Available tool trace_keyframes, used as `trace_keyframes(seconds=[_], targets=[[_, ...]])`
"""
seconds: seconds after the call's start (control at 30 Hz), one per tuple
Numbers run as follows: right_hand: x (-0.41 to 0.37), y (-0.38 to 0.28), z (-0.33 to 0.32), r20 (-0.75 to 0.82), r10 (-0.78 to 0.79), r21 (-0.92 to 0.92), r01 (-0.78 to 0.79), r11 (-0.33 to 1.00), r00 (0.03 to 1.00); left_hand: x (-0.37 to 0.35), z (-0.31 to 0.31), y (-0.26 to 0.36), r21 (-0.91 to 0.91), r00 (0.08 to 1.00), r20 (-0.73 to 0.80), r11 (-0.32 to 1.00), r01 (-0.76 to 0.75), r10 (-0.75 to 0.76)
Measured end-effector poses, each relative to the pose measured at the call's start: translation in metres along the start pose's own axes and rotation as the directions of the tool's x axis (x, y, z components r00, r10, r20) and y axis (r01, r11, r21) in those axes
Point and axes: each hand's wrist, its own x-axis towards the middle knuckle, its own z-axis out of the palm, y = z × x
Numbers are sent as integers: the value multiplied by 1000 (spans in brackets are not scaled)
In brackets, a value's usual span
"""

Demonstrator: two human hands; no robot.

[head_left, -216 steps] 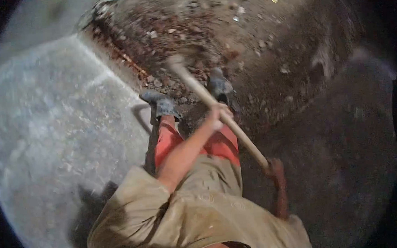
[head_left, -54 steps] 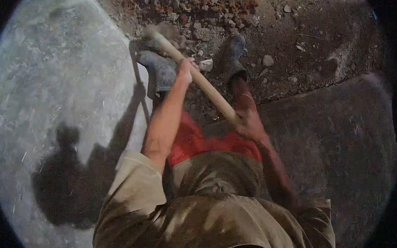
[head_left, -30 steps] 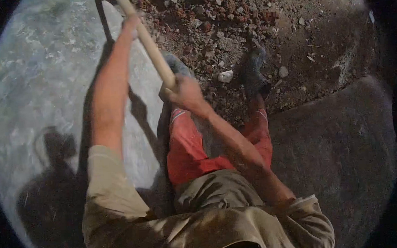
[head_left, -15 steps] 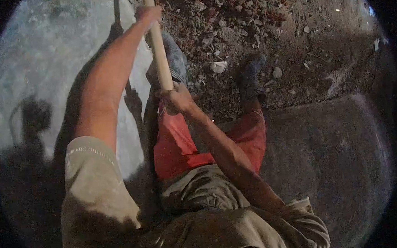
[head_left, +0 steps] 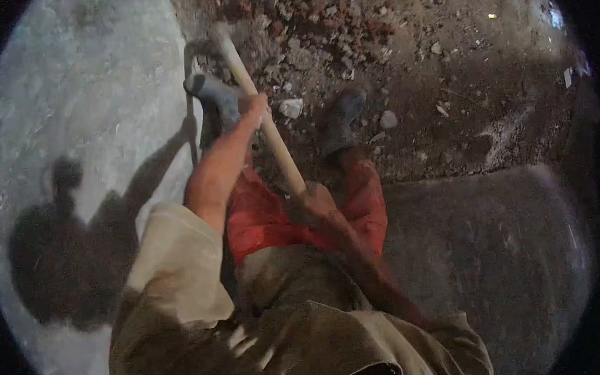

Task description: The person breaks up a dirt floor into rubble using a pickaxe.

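Note:
A long pale wooden handle [head_left: 274,145] slants across the middle of the view, its upper end blurred over the rubble. Whatever tool head it carries is too smeared to name. My left hand [head_left: 256,107] is wrapped round the handle's middle, just beside my grey boot [head_left: 217,97]. Closed on the handle's lower end, my right hand [head_left: 314,202] is in front of my red-clad legs [head_left: 254,220]. Broken stones and soil, a rubble heap [head_left: 319,30], lie beyond my feet.
A pale, smooth wall or slab [head_left: 71,97] runs along the left, with my shadow on it. My other boot [head_left: 342,114] stands on the dirt beside loose stones, including a whitish one [head_left: 291,108]. Dark flat ground [head_left: 479,246] lies at right.
Both hands and the wooden handle have come down toward my body, and the handle slants more. My left hand has dropped from the top of the view to beside the boot.

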Motion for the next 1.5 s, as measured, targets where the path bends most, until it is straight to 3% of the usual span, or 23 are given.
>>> trace_keyframes(seconds=[0.07, 0.1, 0.13, 0.2, 0.27, 0.3, 0.47, 0.63, 0.7, 0.73, 0.77, 0.8, 0.83, 0.87, 0.97, 1.03, 1.1, 1.17, 1.2, 1.23, 1.3, 1.43, 1.5], targets=[[-17, -1, -25, -98, 29, 96, -20, 995, 995, -24, 19, 23, 221, 992, -17, 967, 128, -127], [-29, -7, -41, -105, 5, 100, 6, 995, 994, 14, 26, -15, -282, 902, 428, 939, 198, -62], [-47, -18, -58, -87, 30, 139, -18, 990, 996, 53, 29, -52, -607, 661, 717, 664, 436, 221], [-70, 39, -60, -220, -15, 313, 85, 946, 975, 20, 84, -45, -137, 789, 579, 929, 344, -207], [-106, 63, -72, -218, 92, 207, -46, 977, 972, -110, 103, -16, -164, 900, 408, 958, 235, -151], [-139, 27, -98, -98, 290, -47, -295, 954, 952, -147, 110, -17, -171, 907, 396, 960, 224, -142], [-203, 74, -51, -351, 241, -184, -319, 930, 905, -199, 114, -47, -136, 818, 545, 943, 303, -184], [-125, 23, 9, -528, -69, -120, 7, 993, 847, -175, 44, 39, -169, 881, 470, 985, 33, 51], [-79, -35, 12, -491, -193, -115, 156, 981, 849, -166, -6, 101, -359, 890, 449, 928, 103, 76], [-54, -62, 13, -441, -246, -67, 242, 968, 863, -142, -26, 121, -361, 878, 365, 916, -174, 310], [-28, -94, 16, -421, -280, 128, 362, 923, 863, -95, -51, 140, -455, 748, 539, 881, -128, 387], [4, -114, 20, -481, -406, -37, 444, 895, 777, -87, -64, 180, -211, 826, 382, 909, -360, 416], [33, -131, 30, -507, -524, -203, 496, 844, 684, -82, -85, 210, -207, 765, 415, 870, -448, 492], [49, -161, 33, -498, -472, -90, 498, 862, 727, -66, -99, 234, -321, 732, 289, 783, -533, 617], [111, -211, 51, -522, -407, -71, 438, 896, 749, 0, -130, 266, -473, 687, 532, 847, -244, 495], [126, -202, 81, -479, -328, -27, 359, 933, 815, 30, -134, 249, -73, 706, 377, 779, -623, 600], [119, -170, 109, -225, -52, -17, 49, 999, 973, 115, -141, 147, 102, 761, 482, 834, -542, 435], [77, -125, 154, -472, -226, -147, 176, 973, 852, 82, -131, 56, 197, 836, 508, 917, -348, 208], [48, -124, 141, -389, -31, 77, 66, 995, 921, 177, -138, -24, 18, 725, 665, 967, -253, 177], [19, -133, 123, -291, 55, 99, -27, 995, 955, 33, -127, 27, -412, 871, 452, 911, 11, 194], [-15, -147, 110, -182, 138, 136, -114, 984, 973, -35, -133, 55, -221, 962, 271, 971, 91, -29], [1, -141, 104, -379, -115, 42, 141, 989, 918, -26, -141, 68, -356, 975, 166, 931, -82, 150], [42, -156, 108, -466, -268, -32, 286, 958, 843, 35, -158, 98, -320, 917, 369, 947, -26, 150]])
